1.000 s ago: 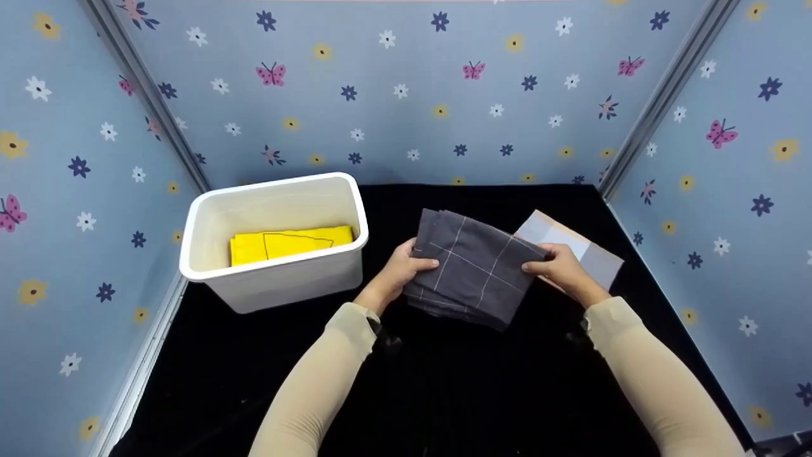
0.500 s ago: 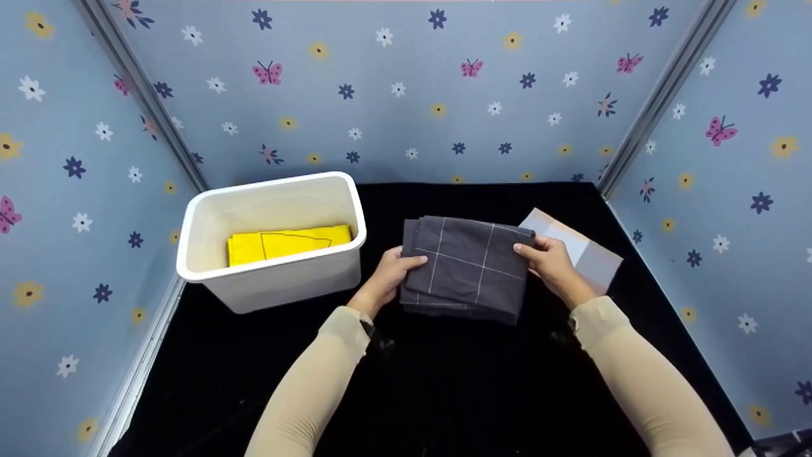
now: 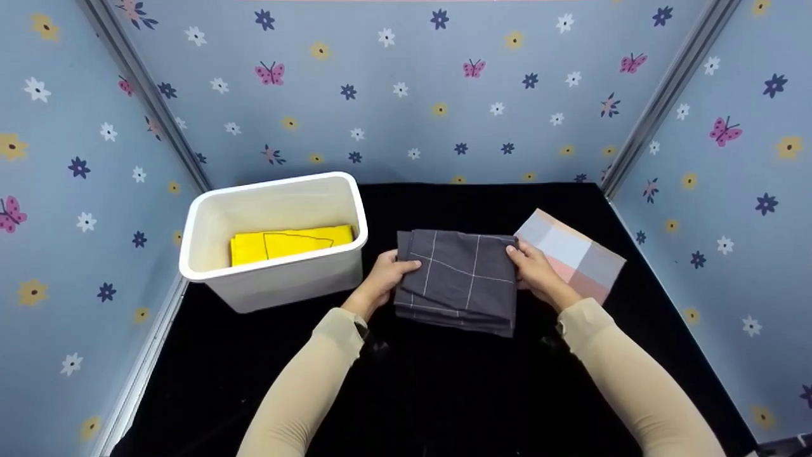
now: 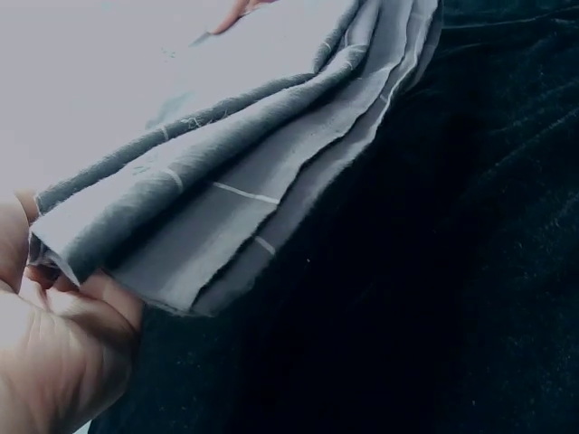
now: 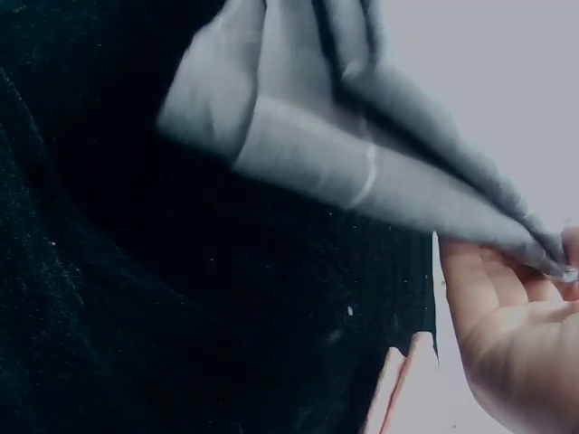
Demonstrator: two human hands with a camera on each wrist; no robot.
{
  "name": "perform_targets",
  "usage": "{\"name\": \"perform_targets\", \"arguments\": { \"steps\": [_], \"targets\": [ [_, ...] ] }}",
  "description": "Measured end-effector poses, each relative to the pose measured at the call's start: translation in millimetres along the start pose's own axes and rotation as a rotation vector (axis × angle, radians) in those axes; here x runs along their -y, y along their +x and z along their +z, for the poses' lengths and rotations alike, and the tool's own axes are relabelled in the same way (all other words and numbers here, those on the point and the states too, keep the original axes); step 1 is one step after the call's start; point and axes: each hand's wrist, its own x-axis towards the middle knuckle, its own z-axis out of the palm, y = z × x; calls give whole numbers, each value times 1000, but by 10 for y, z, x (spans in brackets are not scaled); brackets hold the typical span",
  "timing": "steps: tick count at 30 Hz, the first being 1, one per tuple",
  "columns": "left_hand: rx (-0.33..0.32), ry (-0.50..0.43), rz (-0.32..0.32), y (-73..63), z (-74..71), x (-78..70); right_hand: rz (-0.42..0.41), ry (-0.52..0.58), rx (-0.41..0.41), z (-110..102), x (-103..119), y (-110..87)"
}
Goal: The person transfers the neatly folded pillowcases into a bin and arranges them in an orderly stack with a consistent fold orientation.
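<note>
A dark grey folded cloth (image 3: 460, 276) with thin white grid lines is held up between both hands, its layers showing along the lower edge. My left hand (image 3: 384, 277) pinches its left side, thumb on top and fingers beneath. At the upper right corner, my right hand (image 3: 538, 271) pinches it the same way. In the left wrist view the folded layers of the cloth (image 4: 235, 199) fan out from the left hand (image 4: 63, 344). The right wrist view shows the cloth (image 5: 308, 154) running down to the right hand's (image 5: 520, 334) fingertips.
To the left stands a white plastic bin (image 3: 298, 285) with a folded yellow cloth (image 3: 292, 245) inside. A folded checked cloth (image 3: 574, 247) in pale pink, grey and white lies right of the hands. Black fabric (image 3: 463, 393) covers the table, with flowered walls (image 3: 406, 95) around it.
Both hands have moved left and slightly toward the person with the grey cloth, which has turned from tilted to nearly square. More of the checked cloth shows now.
</note>
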Motion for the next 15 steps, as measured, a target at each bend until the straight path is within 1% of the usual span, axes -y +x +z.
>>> {"name": "perform_targets", "arguments": {
  "steps": [4,6,10,12,15],
  "targets": [
    [-3,28,-26,0,-10,44,40,-14,73,22,-58,-1],
    [-2,47,-33,-2,-10,63,51,-3,115,41,-82,-6],
    [-2,92,-31,-15,-14,95,57,21,187,94,-125,-14],
    [-3,107,-31,-24,-16,107,63,33,202,135,-152,-14],
    [-4,125,-31,-32,-9,120,74,63,191,201,-201,-17]
  ]
}}
